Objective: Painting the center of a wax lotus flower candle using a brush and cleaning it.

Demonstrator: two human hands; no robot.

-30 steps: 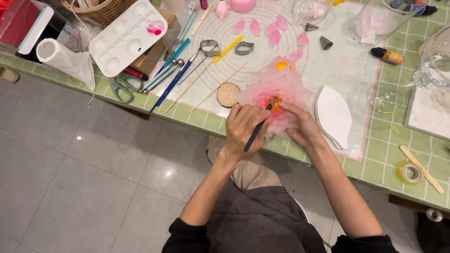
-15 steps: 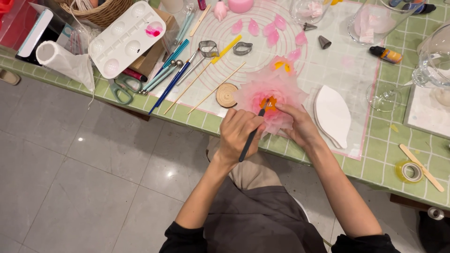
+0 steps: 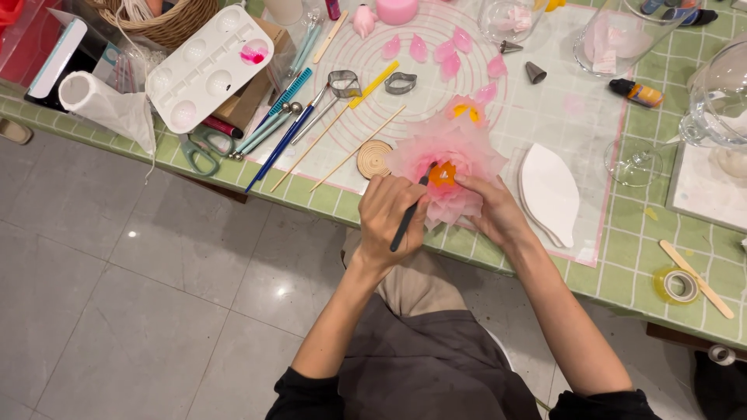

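Since a moment earlier, your left hand had tilted the thin dark brush, fingers pinched around it, tip at the orange centre of the frilly pink paper flower. Your right hand cupped the flower's near right side at the green checked table's near edge.

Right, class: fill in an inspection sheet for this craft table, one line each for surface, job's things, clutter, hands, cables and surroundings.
Surface: green checked table with a clear mat on it.
Job's things: pink flower with an orange middle; dark brush touching that middle.
Clutter: white palette with a pink spot, scissors, wooden sticks, metal cutters, loose pink petals, white leaf shapes, tape roll, glass jars.
Hands: left hand grips the brush; right hand holds the flower.
Cables: nothing seen.
Surroundings: grey tiled floor; basket at the table's far edge.
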